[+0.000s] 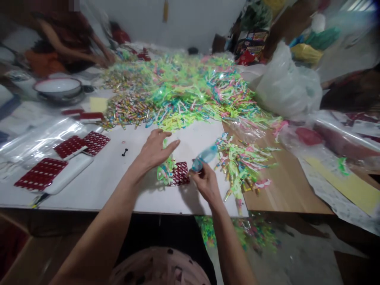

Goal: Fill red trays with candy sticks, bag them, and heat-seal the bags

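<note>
Head view.

Reader: Where does the translucent blue piece lie?

Author: In the grip of the right hand, which pinches its near end between thumb and fingers. The long axis slants from that pinch toward the far right corner of the table, so the free end points away from the dark red perforated square.

Reader: And the square itself?

Author: It lies flat, inward of the middle of the table's front edge. It sits just left of the right grip, with green strips along its left side.

Reader: Which hand is nearer to it?

Author: The right, by its fingertips. The left hand is farther from the front edge, its grip released, fingers spread and thumb extended above the far end of the strips. Whether it touches them, one cannot tell.

Reader: Does the blue piece meet the square?

Author: That contact is unclear. The pinched end is close to the square's right side; the free end reaches toward a loose bundle of strips and sticks.
</note>
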`<state>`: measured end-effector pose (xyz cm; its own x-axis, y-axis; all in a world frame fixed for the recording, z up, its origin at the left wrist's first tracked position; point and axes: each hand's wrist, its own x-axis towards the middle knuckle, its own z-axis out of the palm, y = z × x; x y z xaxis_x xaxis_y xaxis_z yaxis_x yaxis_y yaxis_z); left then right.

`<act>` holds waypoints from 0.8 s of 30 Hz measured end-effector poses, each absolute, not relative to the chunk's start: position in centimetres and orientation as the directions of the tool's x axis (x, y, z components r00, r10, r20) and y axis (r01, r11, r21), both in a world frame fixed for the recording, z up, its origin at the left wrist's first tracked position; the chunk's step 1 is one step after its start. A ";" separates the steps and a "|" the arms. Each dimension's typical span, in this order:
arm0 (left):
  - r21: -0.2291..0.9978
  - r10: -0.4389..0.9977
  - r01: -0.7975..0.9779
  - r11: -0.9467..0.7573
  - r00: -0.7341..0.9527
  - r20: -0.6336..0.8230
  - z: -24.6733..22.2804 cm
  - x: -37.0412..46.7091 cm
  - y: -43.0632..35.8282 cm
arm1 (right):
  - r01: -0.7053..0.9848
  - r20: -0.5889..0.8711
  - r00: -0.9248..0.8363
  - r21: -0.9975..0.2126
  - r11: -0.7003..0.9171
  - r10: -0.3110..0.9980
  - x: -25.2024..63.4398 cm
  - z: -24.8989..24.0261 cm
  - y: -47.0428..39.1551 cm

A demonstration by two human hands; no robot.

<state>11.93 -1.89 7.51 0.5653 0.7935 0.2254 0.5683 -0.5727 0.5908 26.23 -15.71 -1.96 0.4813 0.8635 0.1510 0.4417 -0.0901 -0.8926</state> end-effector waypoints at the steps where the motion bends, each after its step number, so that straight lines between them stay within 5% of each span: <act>1: 0.581 0.773 0.559 -0.592 0.598 0.212 7.4 11.9 -2.0 | 0.481 0.157 0.455 -0.872 -0.094 0.877 25.5 -2.4 -15.3; 7: 0.586 0.689 0.467 -0.662 0.687 0.232 7.2 12.5 -2.8 | 0.793 0.057 0.369 -0.539 -0.283 0.928 24.0 -4.7 -14.3; 14: 0.606 0.689 0.439 -0.663 0.674 0.265 6.6 12.7 -2.6 | 0.940 -0.085 0.238 -0.230 -0.251 0.968 21.4 -1.6 -12.0; 16: 0.603 0.697 0.441 -0.665 0.656 0.290 6.5 12.8 -2.7 | 0.946 -0.068 0.230 -0.218 -0.239 0.971 21.1 -1.3 -11.7; 21: 0.556 0.710 0.491 -0.671 0.643 0.288 6.2 12.7 -2.7 | 0.888 -0.126 0.007 -0.456 -0.064 0.992 27.5 -1.5 -12.4; 24: 0.546 0.694 0.481 -0.686 0.657 0.293 6.0 12.7 -2.6 | 0.947 -0.077 0.146 -0.277 -0.161 0.986 33.7 0.2 -11.0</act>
<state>12.68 -2.55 6.04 0.6572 0.6943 0.2934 0.4808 -0.6860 0.5461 33.66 -11.01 0.21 0.1457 0.9863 -0.0768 0.9473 -0.1615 -0.2766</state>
